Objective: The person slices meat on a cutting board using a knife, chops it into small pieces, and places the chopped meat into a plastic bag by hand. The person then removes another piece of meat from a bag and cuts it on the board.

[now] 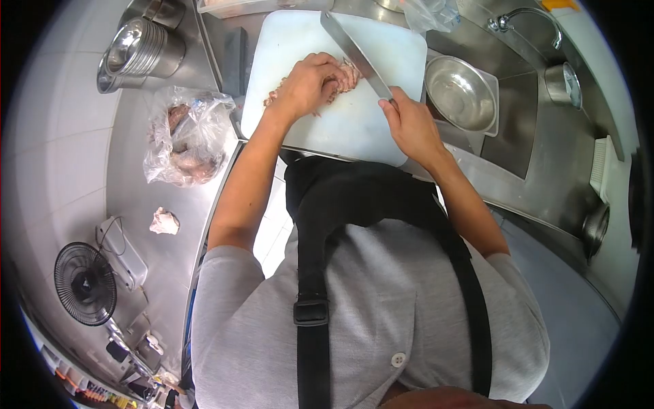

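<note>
A white cutting board lies in front of me with a heap of chopped meat on it. My left hand is closed over the meat, its fingers curled and pressing on the pile. My right hand grips the handle of a kitchen knife. The wide blade slants up and to the left, just right of the meat. Small bits of meat lie around my left hand and wrist. Part of the pile is hidden under that hand.
Right of the board is a metal bowl, near a sink tap. On the left counter are a plastic bag of meat, a meat scrap, stacked metal bowls and a fan. A grey block borders the board.
</note>
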`<state>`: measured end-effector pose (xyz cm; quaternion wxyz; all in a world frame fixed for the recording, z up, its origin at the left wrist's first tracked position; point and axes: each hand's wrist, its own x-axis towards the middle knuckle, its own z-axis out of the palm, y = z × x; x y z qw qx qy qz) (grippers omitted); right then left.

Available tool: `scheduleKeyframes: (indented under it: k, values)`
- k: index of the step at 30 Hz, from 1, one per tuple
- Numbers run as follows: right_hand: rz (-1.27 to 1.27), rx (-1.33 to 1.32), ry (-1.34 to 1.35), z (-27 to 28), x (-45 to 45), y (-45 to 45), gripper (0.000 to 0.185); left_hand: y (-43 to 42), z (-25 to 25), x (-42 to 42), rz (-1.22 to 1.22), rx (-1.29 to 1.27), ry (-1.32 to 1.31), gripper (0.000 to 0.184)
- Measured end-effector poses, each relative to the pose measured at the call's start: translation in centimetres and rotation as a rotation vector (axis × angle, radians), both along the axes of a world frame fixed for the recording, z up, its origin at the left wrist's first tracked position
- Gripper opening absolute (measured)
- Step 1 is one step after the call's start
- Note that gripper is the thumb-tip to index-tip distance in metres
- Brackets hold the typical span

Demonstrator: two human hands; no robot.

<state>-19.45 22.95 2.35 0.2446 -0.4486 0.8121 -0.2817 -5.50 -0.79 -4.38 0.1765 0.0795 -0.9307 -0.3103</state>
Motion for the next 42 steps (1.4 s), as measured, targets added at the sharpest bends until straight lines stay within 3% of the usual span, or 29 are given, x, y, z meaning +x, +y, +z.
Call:
scheduleKeyframes:
  k: [4, 8, 11, 17, 21, 24, 26, 32, 36, 38, 42]
  values:
    - [-0.024, -0.036, 0.06, 1.7, 0.7, -1.1, 0.034, 0.2, 0.0, 0.3, 0.033, -0.021, 0.002, 0.027]
    - [0.039, 0.1, 0.113, -3.8, 0.0, -2.4, 0.034, 0.5, -0.8, 0.5, 0.059, -0.057, -0.036, 0.027]
    - [0.067, 0.113, 0.118, -4.5, -0.6, -3.1, 0.035, 1.0, -0.4, 0.7, 0.077, -0.115, -0.022, 0.027]
    - [-0.006, -0.009, 0.1, -0.3, 0.2, -2.9, 0.035, 0.8, 0.4, 0.8, 0.066, 0.03, 0.06, 0.031]
    - [-0.033, 0.001, 0.05, 1.8, 1.0, -2.9, 0.034, 0.6, 0.1, 1.3, 0.096, -0.052, 0.047, 0.026]
    - [0.084, 0.197, 0.112, -3.4, 0.6, -3.9, 0.034, 1.0, -0.7, 1.4, 0.076, -0.075, 0.016, 0.024]
    - [0.067, 0.143, 0.091, -4.3, -0.1, -4.1, 0.034, 0.9, -1.0, 1.6, 0.081, -0.083, 0.025, 0.025]
    - [0.008, -0.001, 0.069, -0.4, 0.9, -3.3, 0.034, 1.3, -0.6, 2.1, 0.097, 0.027, 0.089, 0.024]
    - [-0.022, -0.063, 0.059, 1.5, 1.8, -3.0, 0.034, 1.3, -0.9, 2.6, 0.142, -0.045, 0.067, 0.027]
    - [0.058, 0.096, 0.087, -3.2, 1.4, -3.5, 0.036, 1.4, -1.4, 2.5, 0.128, -0.079, 0.041, 0.026]
    - [0.1, 0.152, 0.07, -4.5, 0.9, -4.0, 0.039, 1.9, -1.3, 2.5, 0.147, -0.104, 0.062, 0.021]
